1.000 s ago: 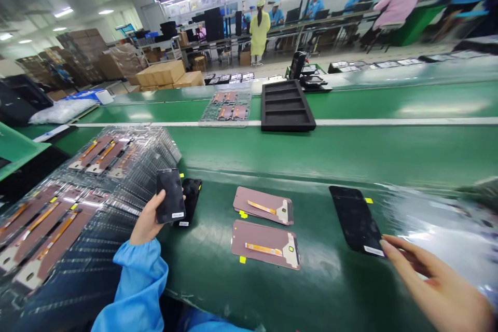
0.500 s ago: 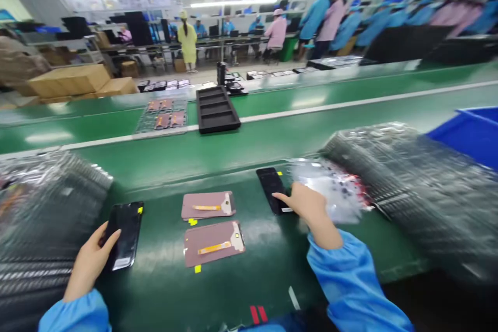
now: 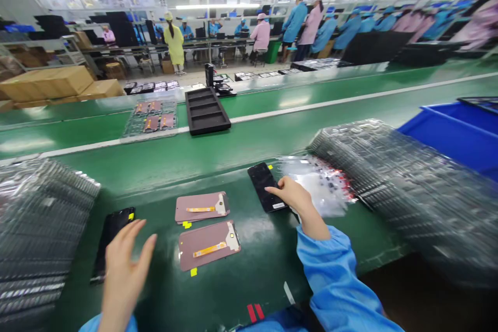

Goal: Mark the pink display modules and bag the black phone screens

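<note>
Right hand low over the near belt, fingers together and laid across a black screen close to the belt's far edge. Thumb hidden, so pinch or mere touch impossible to tell. Left hand empty, fingers spread wide apart, raised at a second black screen toward the belt's left end; contact with the glass unclear from this view.

Between the hands, two pink-backed panels, each with a yellow flex strip, and small yellow tags beside them. Just right of the first screen, a clear bag with red-printed contents. Wrapped stacks of clear trays on both sides, left and right, with a blue bin past the right stack.

Best handling, by the look of it: light fingertips near screen edges, away from the glass's middle, and flex strips left free of any pressure.

White label along the first screen's lower edge, print too small to read. No brand or other writing legible on anything near the hands.
</note>
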`<state>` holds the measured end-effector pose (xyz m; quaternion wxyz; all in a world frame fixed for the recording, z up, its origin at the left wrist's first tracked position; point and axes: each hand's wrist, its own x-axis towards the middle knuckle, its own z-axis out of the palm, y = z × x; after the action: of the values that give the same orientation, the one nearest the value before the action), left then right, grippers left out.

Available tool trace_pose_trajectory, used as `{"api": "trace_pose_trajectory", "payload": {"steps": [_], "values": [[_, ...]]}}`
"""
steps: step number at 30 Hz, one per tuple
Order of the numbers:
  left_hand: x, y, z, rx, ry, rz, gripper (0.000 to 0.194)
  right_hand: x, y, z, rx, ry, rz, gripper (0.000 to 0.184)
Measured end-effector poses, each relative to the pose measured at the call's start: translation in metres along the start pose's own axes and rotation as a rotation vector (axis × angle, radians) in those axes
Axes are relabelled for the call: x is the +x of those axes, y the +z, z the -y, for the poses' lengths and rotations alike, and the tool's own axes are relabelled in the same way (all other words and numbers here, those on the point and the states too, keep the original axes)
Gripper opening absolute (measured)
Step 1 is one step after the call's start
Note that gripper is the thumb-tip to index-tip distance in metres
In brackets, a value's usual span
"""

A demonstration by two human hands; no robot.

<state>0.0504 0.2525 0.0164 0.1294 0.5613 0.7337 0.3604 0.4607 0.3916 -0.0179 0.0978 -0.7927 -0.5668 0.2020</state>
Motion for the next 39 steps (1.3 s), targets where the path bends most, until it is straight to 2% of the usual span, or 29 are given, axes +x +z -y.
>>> {"api": "trace_pose_trajectory", "payload": {"steps": [2,4,6,7,9,11,12,13,15,17,20,23,26,28,29,30,33,34,36,37,39], "values": [[-0.019,0.017,-0.020,-0.226,-0.010,0.151,0.044,-0.011,0.000,0.003,0.059,-0.034,-0.038,0.050],[-0.037,0.035,-0.040,-0.470,-0.106,0.405,0.040,-0.026,0.002,0.009,0.181,-0.089,-0.083,0.062],[-0.051,0.051,-0.056,-0.763,-0.206,0.615,0.048,-0.047,0.009,0.021,0.461,-0.162,-0.088,0.063],[-0.056,0.058,-0.062,-0.902,-0.257,0.666,0.053,-0.061,0.014,0.028,0.624,-0.204,-0.025,0.063],[-0.065,0.069,-0.073,-1.134,-0.337,0.726,0.063,-0.093,0.027,0.043,0.922,-0.255,0.182,0.062],[-0.070,0.076,-0.080,-1.248,-0.362,0.716,0.061,-0.123,0.040,0.058,1.042,-0.302,0.379,0.053],[-0.072,0.078,-0.082,-1.272,-0.358,0.694,0.057,-0.135,0.045,0.063,1.035,-0.349,0.402,0.046],[-0.073,0.079,-0.083,-1.284,-0.353,0.672,0.052,-0.143,0.049,0.068,0.997,-0.406,0.362,0.040],[-0.074,0.077,-0.083,-1.290,-0.356,0.646,0.044,-0.147,0.050,0.074,0.900,-0.516,0.182,0.030],[-0.074,0.074,-0.082,-1.290,-0.360,0.679,0.044,-0.142,0.044,0.078,0.844,-0.585,0.027,0.027],[-0.072,0.068,-0.079,-1.219,-0.345,0.743,0.043,-0.129,0.030,0.082,0.838,-0.650,-0.047,0.022],[-0.072,0.067,-0.077,-1.137,-0.334,0.781,0.041,-0.125,0.027,0.088,0.811,-0.689,-0.149,0.016],[-0.073,0.069,-0.077,-1.117,-0.321,0.785,0.043,-0.135,0.033,0.093,0.660,-0.738,-0.430,0.012],[-0.071,0.071,-0.077,-1.095,-0.306,0.750,0.044,-0.147,0.036,0.097,0.540,-0.854,-0.561,0.016],[-0.070,0.071,-0.076,-1.072,-0.300,0.720,0.043,-0.154,0.034,0.099,0.510,-0.945,-0.536,0.019],[-0.069,0.070,-0.076,-1.047,-0.299,0.691,0.042,-0.161,0.031,0.101,0.511,-1.050,-0.445,0.021],[-0.062,0.064,-0.075,-1.000,-0.314,0.643,0.036,-0.177,0.012,0.101,0.638,-1.285,0.027,0.017],[-0.059,0.061,-0.075,-1.014,-0.316,0.647,0.036,-0.179,0.004,0.098,0.705,-1.303,0.186,0.015],[-0.054,0.053,-0.076,-1.075,-0.295,0.692,0.038,-0.178,-0.008,0.089,0.855,-1.250,0.433,0.011],[-0.053,0.050,-0.076,-1.104,-0.274,0.719,0.040,-0.176,-0.011,0.083,0.928,-1.197,0.513,0.012],[-0.051,0.044,-0.078,-1.129,-0.240,0.781,0.043,-0.169,-0.013,0.072,1.074,-1.091,0.578,0.017]]}}
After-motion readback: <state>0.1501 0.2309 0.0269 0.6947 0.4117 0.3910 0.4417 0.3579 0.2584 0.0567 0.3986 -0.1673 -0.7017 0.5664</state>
